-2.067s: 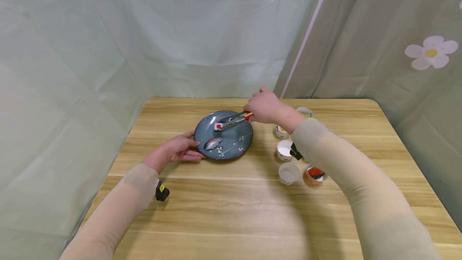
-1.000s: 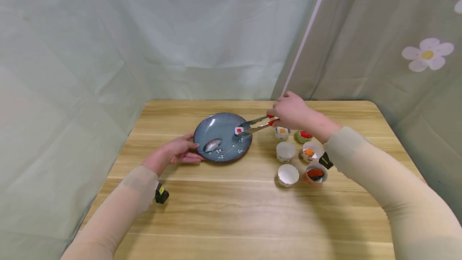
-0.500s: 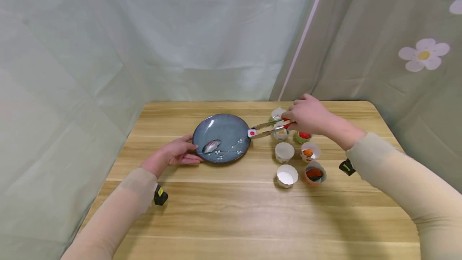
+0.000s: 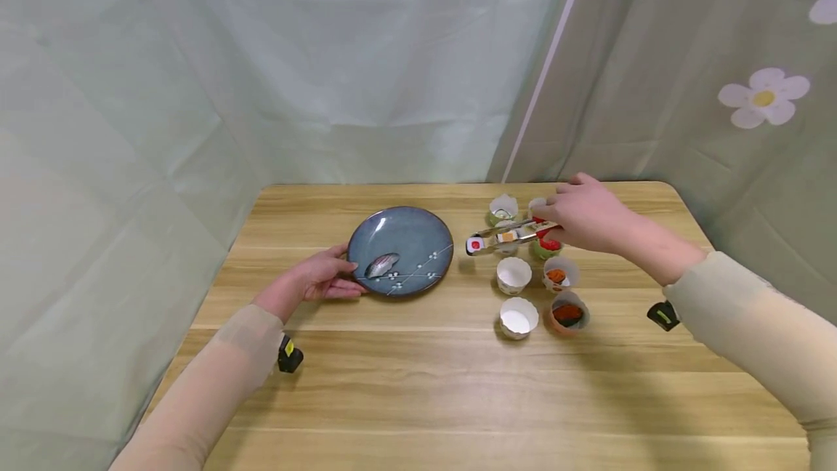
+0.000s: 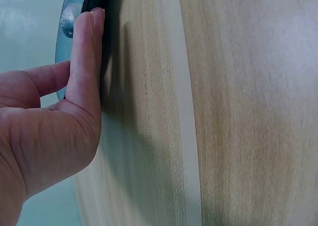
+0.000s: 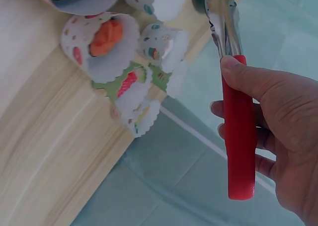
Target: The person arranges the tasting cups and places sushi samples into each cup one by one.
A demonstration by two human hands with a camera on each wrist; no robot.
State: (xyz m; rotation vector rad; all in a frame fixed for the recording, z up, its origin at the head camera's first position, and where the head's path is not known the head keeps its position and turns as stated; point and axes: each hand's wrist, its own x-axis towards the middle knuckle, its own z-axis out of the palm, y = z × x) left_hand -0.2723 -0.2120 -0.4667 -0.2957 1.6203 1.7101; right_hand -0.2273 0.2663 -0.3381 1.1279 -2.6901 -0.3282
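Note:
My right hand (image 4: 591, 216) grips red-handled metal tongs (image 6: 240, 136), thumb on one side and fingers round the other. Their tips pinch a small sushi roll (image 4: 475, 245), white with a red centre and dark wrap, held over the wood between the plate and the paper cups. At the left rim of a round blue-grey plate (image 4: 392, 227), my left hand (image 4: 325, 275) holds on, its thumb over the edge and its fingers along the side and underneath. A piece of silvery fish sushi (image 4: 382, 265) lies on the plate's lower left part.
Two rows of paper cups stand right of the plate. The nearest left ones, a white cup (image 4: 519, 318) and another white cup (image 4: 514, 275), show bare insides. Others hold orange-red roe sushi (image 4: 567, 314), an orange piece (image 4: 556, 276) and a red piece (image 4: 550, 244). Curtains surround the wooden table (image 4: 392, 384).
The right hand has carried the sushi roll in the tongs from over the plate rightwards, past its rim towards the cups. The left hand stays on the plate's rim.

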